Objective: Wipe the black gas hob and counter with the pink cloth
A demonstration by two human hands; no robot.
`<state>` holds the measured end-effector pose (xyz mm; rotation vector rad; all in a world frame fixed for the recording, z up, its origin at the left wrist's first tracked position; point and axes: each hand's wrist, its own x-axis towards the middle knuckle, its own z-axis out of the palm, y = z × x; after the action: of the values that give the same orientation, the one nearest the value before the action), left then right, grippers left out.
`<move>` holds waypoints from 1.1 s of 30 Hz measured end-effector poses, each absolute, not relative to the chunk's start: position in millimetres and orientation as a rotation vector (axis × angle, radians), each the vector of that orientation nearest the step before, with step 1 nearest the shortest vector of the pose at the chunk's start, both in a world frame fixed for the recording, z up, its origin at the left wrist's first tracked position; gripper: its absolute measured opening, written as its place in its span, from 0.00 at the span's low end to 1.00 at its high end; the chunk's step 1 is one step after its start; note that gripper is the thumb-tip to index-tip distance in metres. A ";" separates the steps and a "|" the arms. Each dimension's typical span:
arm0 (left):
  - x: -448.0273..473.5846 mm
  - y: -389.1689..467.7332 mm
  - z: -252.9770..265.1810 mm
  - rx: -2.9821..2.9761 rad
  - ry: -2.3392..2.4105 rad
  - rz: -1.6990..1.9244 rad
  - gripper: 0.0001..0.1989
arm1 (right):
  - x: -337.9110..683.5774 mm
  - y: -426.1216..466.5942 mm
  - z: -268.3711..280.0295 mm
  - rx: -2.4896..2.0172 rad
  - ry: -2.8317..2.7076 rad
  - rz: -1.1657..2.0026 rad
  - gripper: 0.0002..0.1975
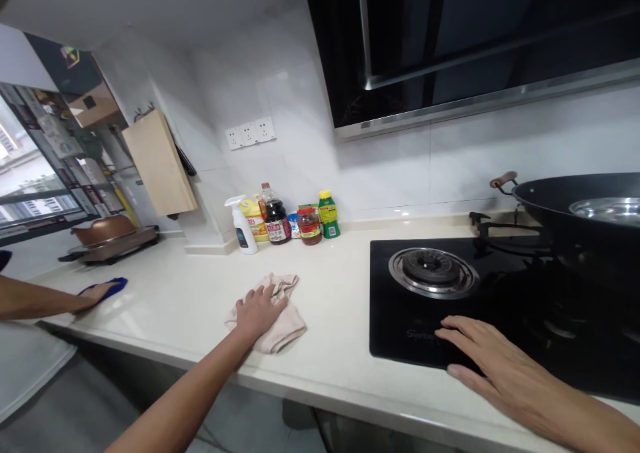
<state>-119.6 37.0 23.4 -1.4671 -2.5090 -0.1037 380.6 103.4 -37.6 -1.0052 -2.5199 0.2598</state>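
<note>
Beige cloth (273, 313) lies crumpled on the white countertop (190, 306), near its front edge, at about 9 o'clock from the black glass hob (400, 333) and well apart from it. Left hand (259, 309) lies palm-down on the cloth, fingers slightly apart and pressed flat, nothing clamped. Cloth sticks out past the hand at 12 and at 4 o'clock.

Right hand (493, 369) rests flat on the hob's front edge, fingers stretched out and loosely apart, pointing to 10 o'clock, holding nothing. From it, the bare left burner (433, 271) sits at 11 o'clock, near. A dark wok (585, 223) with a wood-tipped handle sits on the right burner, at 1 o'clock from the right hand; something shiny and metal inside it, can't tell what.

At 12 o'clock from the cloth, against the wall tiles: a white spray bottle (243, 226), a yellow bottle (254, 218), a dark sauce bottle (275, 216), a red-lidded jar (309, 226), a green bottle with yellow cap (329, 215), all bunched just beside each other.

At 9 o'clock, far along the counter, a second person's hand (95, 295) presses flat on a blue cloth (113, 285). Behind that, at 10 o'clock, a copper-coloured pan (103, 229) sits on a small cooktop. A wooden cutting board (160, 163) hangs on the wall corner above. Range hood (450, 46) overhead at 1 o'clock.
</note>
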 end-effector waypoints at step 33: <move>-32.8 55.1 2.7 -2.069 -2.081 -0.162 0.26 | 374.8 103.3 -49.3 -0.906 -2.407 0.124 0.24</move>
<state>-32.8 55.1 2.7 -2.0686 -2.0807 -0.1622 374.8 103.3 -49.3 -0.9061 -2.4075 0.1238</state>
